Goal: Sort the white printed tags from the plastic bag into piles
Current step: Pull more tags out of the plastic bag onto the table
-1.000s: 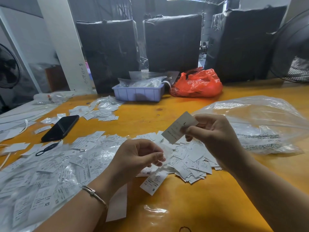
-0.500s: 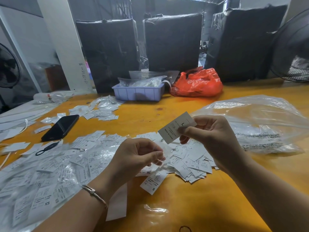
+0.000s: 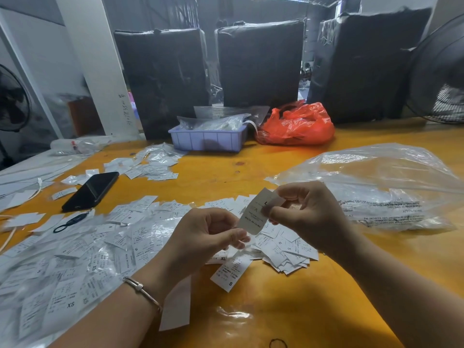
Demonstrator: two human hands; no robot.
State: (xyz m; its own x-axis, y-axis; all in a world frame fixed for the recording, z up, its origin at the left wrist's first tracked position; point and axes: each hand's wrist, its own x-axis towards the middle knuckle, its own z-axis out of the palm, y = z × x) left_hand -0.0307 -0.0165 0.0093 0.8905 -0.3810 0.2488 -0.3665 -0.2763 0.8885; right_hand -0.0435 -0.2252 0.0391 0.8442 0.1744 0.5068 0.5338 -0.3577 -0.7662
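My right hand [image 3: 308, 212] pinches a white printed tag [image 3: 254, 214] marked L between thumb and fingers, holding it above the table. The tag hangs down towards my left hand [image 3: 208, 234], whose curled fingertips touch its lower end. Under both hands lies a loose pile of white tags [image 3: 286, 249], and one tag marked S [image 3: 229, 272] lies apart in front. A wide spread of tags, many in clear sleeves [image 3: 75, 262], covers the table on the left. The large clear plastic bag [image 3: 381, 187] lies at the right.
A black phone [image 3: 91, 190] and a black ring strap [image 3: 70, 221] lie on the yellow table [image 3: 276, 310] at left. At the back stand a lilac tray [image 3: 208, 139], a red plastic bag [image 3: 298, 126], another tag pile [image 3: 150, 167] and black wrapped bundles [image 3: 261, 64]. A fan [image 3: 442, 71] stands far right.
My right hand has lowered and turned the tag so it hangs down to my left hand, which now touches its lower end.
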